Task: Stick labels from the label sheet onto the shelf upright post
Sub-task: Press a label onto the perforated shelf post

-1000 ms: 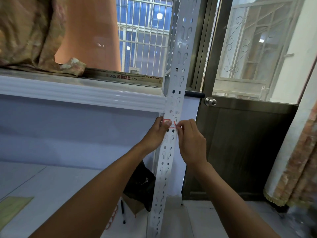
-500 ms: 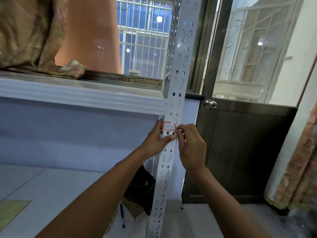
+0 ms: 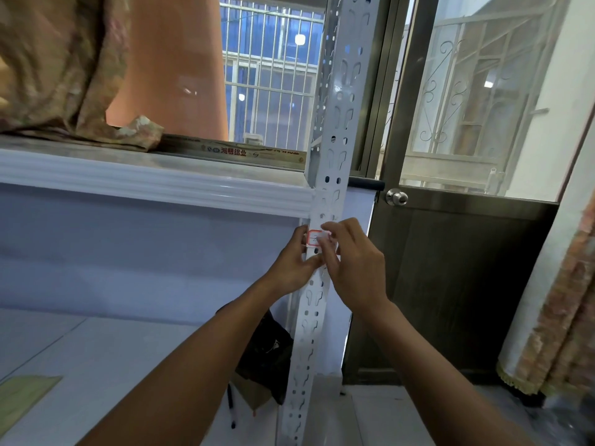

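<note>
The white perforated upright post (image 3: 335,130) runs from top to bottom through the middle of the view. A small white label with a red border (image 3: 314,237) lies on the post's front just below the upper shelf edge. My left hand (image 3: 289,263) grips the post's left edge, its thumb lying across the front under the label. My right hand (image 3: 351,262) comes in from the right, and its fingertips press on the label's right half and hide it.
The white upper shelf (image 3: 154,185) carries patterned cloth (image 3: 61,69). On the lower shelf lie a black bag (image 3: 267,349), a pen (image 3: 230,405) and a greenish sheet (image 3: 22,397). A dark door with a round knob (image 3: 396,197) stands right of the post.
The label, held between both hands' fingertips a second ago, now lies flat on the post. My right fingers have slid over it and my left thumb has dropped below it.
</note>
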